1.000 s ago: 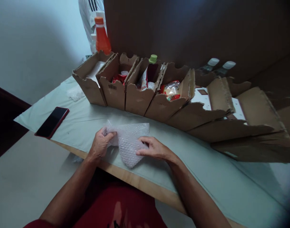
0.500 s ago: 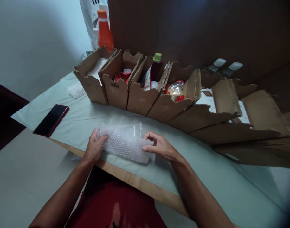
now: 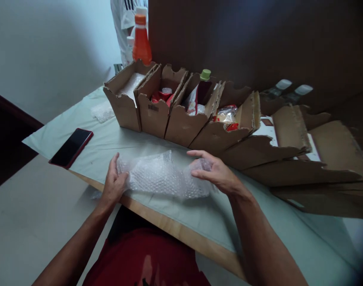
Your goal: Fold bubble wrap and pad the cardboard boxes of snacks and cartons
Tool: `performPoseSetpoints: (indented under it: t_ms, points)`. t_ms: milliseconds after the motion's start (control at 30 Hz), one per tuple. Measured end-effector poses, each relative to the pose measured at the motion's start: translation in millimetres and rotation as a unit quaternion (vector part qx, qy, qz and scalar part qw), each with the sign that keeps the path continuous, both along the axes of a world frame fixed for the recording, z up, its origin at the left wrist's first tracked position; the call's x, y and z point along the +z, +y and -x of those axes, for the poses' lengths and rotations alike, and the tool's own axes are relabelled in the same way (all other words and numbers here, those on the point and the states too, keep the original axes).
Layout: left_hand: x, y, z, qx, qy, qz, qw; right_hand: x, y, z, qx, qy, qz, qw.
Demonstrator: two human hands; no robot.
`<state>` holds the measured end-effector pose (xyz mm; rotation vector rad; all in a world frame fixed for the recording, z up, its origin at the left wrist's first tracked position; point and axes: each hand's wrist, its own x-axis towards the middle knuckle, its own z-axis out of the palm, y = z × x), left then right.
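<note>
A sheet of clear bubble wrap [image 3: 157,174] lies stretched between my two hands, low over the pale green cloth. My left hand [image 3: 115,177] grips its left end, thumb on top and fingers behind. At the right end, my right hand [image 3: 212,171] holds the wrap between thumb and fingers, its index finger stretched out. The right part of the sheet is unfolded and crumpled near that hand.
A row of cardboard boxes [image 3: 181,123] with packets and bottles stands behind the wrap. A phone [image 3: 72,147] lies at the left, more bubble wrap [image 3: 102,111] beyond it. An orange bottle [image 3: 142,41] rises at the back; a person in white [image 3: 118,24] is partly visible.
My right hand has moved right and drawn the folded end of the bubble wrap outward, so the sheet is longer. My left hand keeps hold of the left end. The view has shifted slightly.
</note>
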<state>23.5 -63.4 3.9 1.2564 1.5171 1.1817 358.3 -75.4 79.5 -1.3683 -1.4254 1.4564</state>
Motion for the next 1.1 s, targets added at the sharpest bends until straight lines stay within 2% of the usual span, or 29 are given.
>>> performPoseSetpoints:
  t_ms: [67, 133, 167, 233, 300, 333, 400, 467, 533, 567, 633, 667, 733, 800, 867, 967, 1033, 1100]
  points:
    - [14.6, -0.6, 7.9, 0.009, 0.087, -0.087, 0.992, 1.5, 9.8, 3.2, 0.015, -0.075, -0.041, 0.996]
    - [33.7, 4.1, 8.4, -0.034, 0.183, -0.185, 0.965, 3.3, 16.4, 9.5, 0.049, -0.141, -0.083, 0.985]
    - [42.0, 9.1, 4.6, -0.088, 0.223, -0.221, 0.945, 6.0, 17.7, 13.7, 0.069, -0.163, -0.100, 0.979]
    - [51.6, 24.4, -9.7, -0.238, 0.265, -0.255, 0.899, 16.9, 15.7, 22.4, 0.116, -0.183, -0.127, 0.968]
    - [52.2, 43.0, -27.2, -0.389, 0.270, -0.235, 0.849, 35.2, 7.9, 28.6, 0.155, -0.182, -0.163, 0.957]
    - [51.2, 51.3, -33.8, -0.445, 0.269, -0.216, 0.826, 46.0, 2.5, 29.7, 0.163, -0.180, -0.184, 0.952]
    - [53.5, 61.4, -37.1, -0.511, 0.261, -0.176, 0.799, 67.2, -9.1, 26.9, 0.140, -0.181, -0.222, 0.948]
    - [66.3, 61.2, -24.2, -0.535, 0.240, -0.132, 0.799, 81.4, -17.1, 19.1, 0.082, -0.187, -0.237, 0.950]
    - [87.2, 54.7, -0.3, -0.535, 0.218, -0.071, 0.813, 81.9, -16.4, 11.6, 0.033, -0.186, -0.229, 0.955]
    - [97.5, 51.3, 12.2, -0.526, 0.215, -0.034, 0.822, 75.9, -11.8, 9.9, 0.025, -0.181, -0.219, 0.958]
    - [110.0, 47.8, 31.0, -0.504, 0.224, 0.027, 0.834, 53.0, 5.0, 12.7, 0.029, -0.183, -0.188, 0.964]
    - [110.2, 48.1, 35.6, -0.493, 0.245, 0.052, 0.833, 37.7, 16.0, 17.3, 0.036, -0.204, -0.168, 0.964]
    - [98.8, 52.3, 35.6, -0.460, 0.327, 0.079, 0.822, 5.2, 39.0, 31.0, 0.039, -0.285, -0.128, 0.949]
    - [78.0, 58.5, 28.4, -0.410, 0.426, 0.067, 0.804, -23.2, 57.8, 46.9, 0.025, -0.362, -0.104, 0.926]
    - [57.1, 63.6, 21.0, -0.361, 0.500, 0.028, 0.787, -42.5, 68.0, 60.7, 0.010, -0.395, -0.100, 0.913]
    - [38.2, 66.2, 16.5, -0.358, 0.533, 0.000, 0.767, -51.6, 66.3, 72.9, 0.013, -0.411, -0.103, 0.906]
    - [34.9, 64.9, 16.1, -0.386, 0.532, 0.000, 0.753, -45.1, 55.0, 73.8, 0.029, -0.415, -0.107, 0.903]
    - [36.9, 62.0, 13.6, -0.407, 0.524, -0.028, 0.748, -31.5, 35.9, 68.4, 0.036, -0.418, -0.113, 0.900]
